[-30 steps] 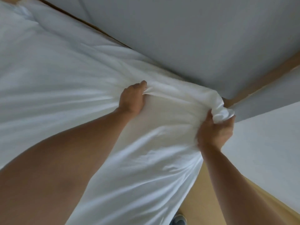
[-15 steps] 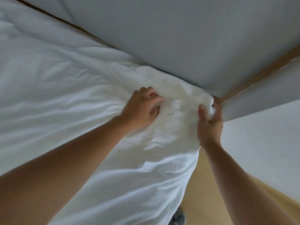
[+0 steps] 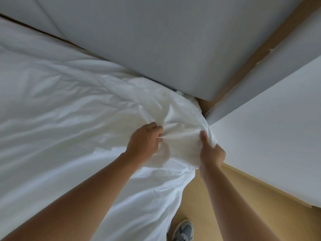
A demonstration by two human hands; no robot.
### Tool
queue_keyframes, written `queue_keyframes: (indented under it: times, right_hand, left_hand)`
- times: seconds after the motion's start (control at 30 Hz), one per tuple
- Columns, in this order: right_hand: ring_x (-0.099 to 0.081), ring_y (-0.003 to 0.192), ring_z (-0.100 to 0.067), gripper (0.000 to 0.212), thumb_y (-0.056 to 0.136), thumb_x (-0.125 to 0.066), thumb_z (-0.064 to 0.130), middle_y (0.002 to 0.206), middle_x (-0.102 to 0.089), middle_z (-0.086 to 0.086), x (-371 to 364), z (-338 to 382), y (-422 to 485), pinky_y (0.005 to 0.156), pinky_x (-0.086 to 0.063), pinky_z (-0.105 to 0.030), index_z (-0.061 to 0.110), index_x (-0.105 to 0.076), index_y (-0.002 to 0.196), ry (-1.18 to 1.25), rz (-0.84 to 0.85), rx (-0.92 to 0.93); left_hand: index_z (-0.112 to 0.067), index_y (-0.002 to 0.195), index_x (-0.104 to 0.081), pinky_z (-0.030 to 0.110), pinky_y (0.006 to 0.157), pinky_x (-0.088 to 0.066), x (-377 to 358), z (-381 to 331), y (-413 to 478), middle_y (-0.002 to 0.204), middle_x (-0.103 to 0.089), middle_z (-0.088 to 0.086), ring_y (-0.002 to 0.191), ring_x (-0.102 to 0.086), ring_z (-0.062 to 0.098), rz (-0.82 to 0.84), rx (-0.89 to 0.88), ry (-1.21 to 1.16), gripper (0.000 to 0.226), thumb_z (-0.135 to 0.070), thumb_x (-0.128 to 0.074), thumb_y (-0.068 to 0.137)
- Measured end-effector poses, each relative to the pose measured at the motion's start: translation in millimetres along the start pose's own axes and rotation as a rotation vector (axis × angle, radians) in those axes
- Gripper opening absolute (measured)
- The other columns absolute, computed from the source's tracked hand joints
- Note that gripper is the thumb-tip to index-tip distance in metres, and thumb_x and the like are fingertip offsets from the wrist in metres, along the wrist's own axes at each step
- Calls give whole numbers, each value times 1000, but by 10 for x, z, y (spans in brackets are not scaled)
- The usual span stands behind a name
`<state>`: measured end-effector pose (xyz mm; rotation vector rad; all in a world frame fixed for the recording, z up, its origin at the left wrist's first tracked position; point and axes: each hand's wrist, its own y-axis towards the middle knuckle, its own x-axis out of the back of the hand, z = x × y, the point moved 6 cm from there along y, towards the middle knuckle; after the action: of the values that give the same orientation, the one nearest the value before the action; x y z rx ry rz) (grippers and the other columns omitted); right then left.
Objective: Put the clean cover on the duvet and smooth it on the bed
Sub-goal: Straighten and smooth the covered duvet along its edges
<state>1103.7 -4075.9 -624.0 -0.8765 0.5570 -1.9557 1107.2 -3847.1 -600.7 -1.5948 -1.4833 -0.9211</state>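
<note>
we see the duvet cover (image 3: 78, 119), soft white cotton. it runs in long creased ripples to the left of the hands and puckers into a rounded, padded corner between them. the left hand (image 3: 145, 141) lies knuckles up on the cloth, its fingers curled and pinching a small fold. the right hand (image 3: 211, 153) grips the bunched corner edge, thumb raised along it. below the right hand a grey shoe (image 3: 184, 229) stands on smooth tan floor (image 3: 199, 197).

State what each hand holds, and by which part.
Both grip the duvet cover: the left hand bunches fabric beside its corner, the right hand clasps the corner's edge.
</note>
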Motion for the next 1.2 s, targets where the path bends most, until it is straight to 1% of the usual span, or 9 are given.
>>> queue_keyframes:
  times: [0.2, 0.3, 0.4, 0.57, 0.7, 0.8, 1.0, 1.13, 1.2]
  right_hand:
    - [-67, 113, -32, 63, 100, -31, 66, 119, -73, -10, -79, -145, -140, 102, -48, -50, 20, -69, 122, 452, 606, -311]
    - [-67, 111, -37, 38, 106, -37, 24, 127, -68, -17, -192, -155, -40, 90, -56, -49, 12, -67, 125, 304, 650, -305]
    - [-66, 114, -36, 34, 106, -47, 30, 127, -67, -18, -418, -64, -352, 92, -55, -48, 10, -68, 124, 82, 809, -245]
    - [-66, 115, -32, 37, 99, -42, 20, 118, -72, -12, -639, 258, -1448, 104, -50, -53, 20, -64, 129, -101, 1068, 28]
    - [-59, 81, -5, 26, 105, -37, 32, 86, -63, 6, -540, 590, -2603, 82, -52, -24, 28, -57, 90, -532, 1049, 508]
    - [-63, 70, -12, 48, 103, -32, 57, 68, -63, 4, -467, 703, -3538, 74, -53, -30, 30, -52, 69, -759, 1075, 936]
    - [-37, 139, -37, 51, 96, -51, 45, 149, -39, -17, -436, 1017, -4377, 108, -34, -53, 41, -46, 146, -593, 561, 1601]
    - [-43, 140, -19, 44, 97, -52, 14, 152, -48, 1, -758, 728, -5020, 114, -36, -33, 27, -60, 139, -1037, 1445, 1400]
    - [-53, 129, -14, 30, 96, -58, 14, 139, -60, 3, -702, 657, -5055, 110, -41, -29, 19, -70, 122, -872, 1368, 1360]
  left_hand:
    - [-14, 71, -51, 28, 48, -37, 190, 37, -216, 70, -42, -5, 53, -36, 20, -87, -9, -74, 33, 1, -81, 73]
    - [-15, 74, -51, 32, 51, -43, 231, 66, -241, 70, -44, -5, 56, -41, 22, -96, 33, -64, 30, -2, -78, 77]
    - [-16, 86, -56, 38, 67, -49, 407, -63, -331, 84, -51, -1, 72, -50, 24, -173, 53, -101, 13, -16, -68, 81]
    - [-30, 126, -58, 24, 88, -48, 1035, -457, -813, 118, -61, -14, 107, -61, 6, -133, 307, -619, 40, -54, -49, 95]
    - [-6, 97, -64, 29, 76, -54, 1690, -421, -1445, 86, -72, 7, 83, -70, 15, -283, 649, -1042, 36, -33, -44, 107]
    - [-7, 83, -61, 21, 59, -56, 2105, -427, -2046, 68, -69, 1, 68, -70, 12, -464, 836, -1292, 39, -30, -42, 108]
    - [-14, 103, -77, 36, 78, -58, 2486, -628, -2940, 101, -76, 14, 93, -73, 27, -628, 893, -1532, 29, -22, -49, 104]
    - [-8, 119, -71, 46, 101, -50, 2529, -549, -3289, 118, -71, 18, 114, -66, 35, -710, 800, -1575, 29, -19, -50, 102]
    - [-8, 125, -68, 46, 102, -49, 2517, -492, -3395, 122, -69, 19, 118, -63, 36, -742, 770, -1640, 31, -18, -49, 102]
